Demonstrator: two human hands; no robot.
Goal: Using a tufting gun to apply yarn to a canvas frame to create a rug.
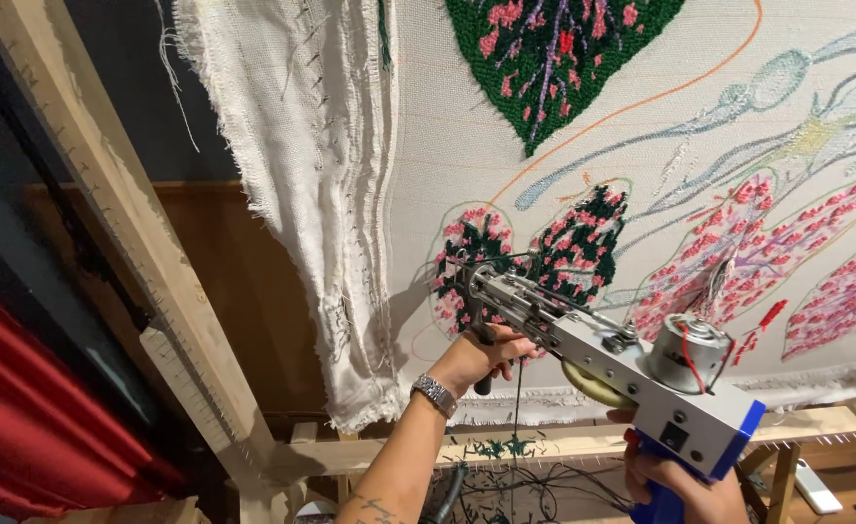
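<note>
Hands (491,354) press tufting gun (603,359) against stretched cloth (506,155).

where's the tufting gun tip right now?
Head view, left of centre: the tufting gun tip presses the stretched cloth at a pink-and-green leaf, above the left hand.

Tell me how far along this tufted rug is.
Done: the big green leaf with pink flecks at the top looks fully filled. In hand: the left hand grips the front handle and the right hand the blue grip of the tufting gun, its tip at the partly filled dark green leaf. Left: the pale blue outlines and much bare cloth.
</note>
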